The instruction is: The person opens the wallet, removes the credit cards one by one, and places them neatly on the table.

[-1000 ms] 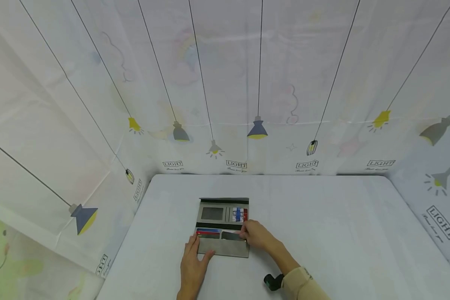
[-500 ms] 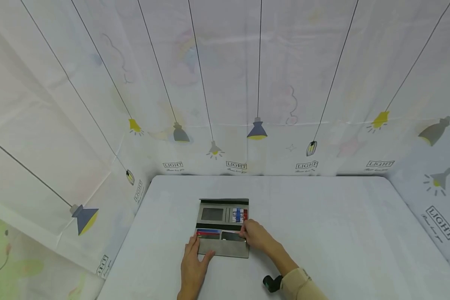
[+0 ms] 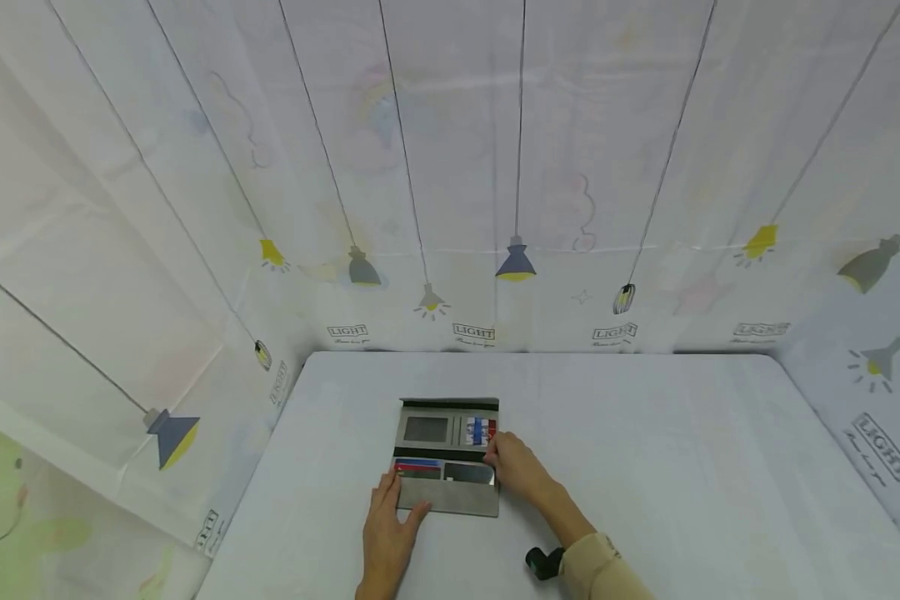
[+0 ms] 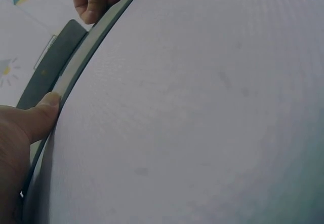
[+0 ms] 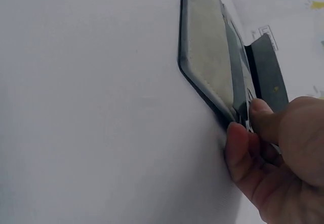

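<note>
An open grey wallet (image 3: 450,497) lies on the white table, its fold running crosswise. My left hand (image 3: 386,529) rests at its near left corner, thumb spread on the near edge and fingers along the left side. Red and blue cards (image 3: 417,469) show in the lower left pocket, and a dark card (image 3: 468,473) in the lower right one. At the right edge, beside the fold, is my right hand (image 3: 523,468). In the right wrist view, its thumb (image 5: 260,106) and forefinger pinch the end of a card standing in the pocket; the fingers partly hide that card.
The wallet's far half has a clear window (image 3: 426,429) and blue, white and red cards (image 3: 480,430). A dark device (image 3: 544,563) sits by the right sleeve (image 3: 603,567). White printed curtains (image 3: 570,167) stand behind the table (image 3: 645,450).
My right hand has shifted slightly up toward the fold, and more of the dark card's right end shows. The left hand and the wallet keep their places.
</note>
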A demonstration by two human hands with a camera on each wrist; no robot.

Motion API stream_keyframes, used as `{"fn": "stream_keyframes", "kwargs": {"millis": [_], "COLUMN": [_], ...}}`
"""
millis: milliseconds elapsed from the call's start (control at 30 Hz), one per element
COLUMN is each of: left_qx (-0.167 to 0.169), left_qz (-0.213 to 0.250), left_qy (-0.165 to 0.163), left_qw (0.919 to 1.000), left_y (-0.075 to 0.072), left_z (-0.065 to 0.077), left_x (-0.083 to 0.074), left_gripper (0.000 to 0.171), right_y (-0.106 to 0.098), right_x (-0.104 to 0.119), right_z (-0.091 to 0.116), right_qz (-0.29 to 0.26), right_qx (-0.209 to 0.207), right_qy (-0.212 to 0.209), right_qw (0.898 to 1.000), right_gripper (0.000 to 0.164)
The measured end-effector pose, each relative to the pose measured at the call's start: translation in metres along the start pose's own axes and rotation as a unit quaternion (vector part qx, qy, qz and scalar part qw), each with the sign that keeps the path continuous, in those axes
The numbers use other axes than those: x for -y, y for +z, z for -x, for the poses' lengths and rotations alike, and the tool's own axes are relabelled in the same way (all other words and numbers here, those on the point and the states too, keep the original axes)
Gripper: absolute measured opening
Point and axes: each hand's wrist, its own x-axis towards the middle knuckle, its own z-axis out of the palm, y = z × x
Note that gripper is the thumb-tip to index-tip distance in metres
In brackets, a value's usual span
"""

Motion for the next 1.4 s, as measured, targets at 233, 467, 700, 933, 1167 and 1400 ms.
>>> {"fn": "stream_keyframes", "kwargs": {"millis": [233,467,700,933,1167,1400], "left_qx": [-0.012,-0.004,-0.006,-0.018,-0.017,-0.008], "left_qz": [-0.012,-0.006,-0.012,-0.015,-0.013,-0.009], "left_qy": [0.007,0.005,0.010,0.020,0.018,0.013], "left_qw": [0.9998,1.0000,0.9999,0.9995,0.9996,0.9998], "left_y": [0.001,0.000,0.000,0.000,0.000,-0.001], "left_z": [0.000,-0.001,-0.002,-0.001,-0.002,0.000], "left_x": [0.001,0.000,0.000,0.002,0.001,0.000], "left_gripper": [0.076,0.076,0.077,0.077,0.076,0.077], "right_y": [-0.007,-0.013,-0.011,-0.009,-0.008,-0.010], "right_x": [-0.004,0.004,0.007,0.006,0.004,0.003], "right_z": [-0.001,0.002,0.003,0.002,0.001,0.004], "right_qz": [-0.042,-0.029,-0.036,-0.050,-0.045,-0.033], "right_qx": [0.049,0.079,0.069,0.044,0.020,0.043], "right_qy": [-0.013,-0.045,-0.028,-0.014,-0.011,-0.036], "right_qw": [0.998,0.995,0.997,0.998,0.999,0.998], "right_gripper": [0.008,0.016,0.015,0.011,0.008,0.018]}}
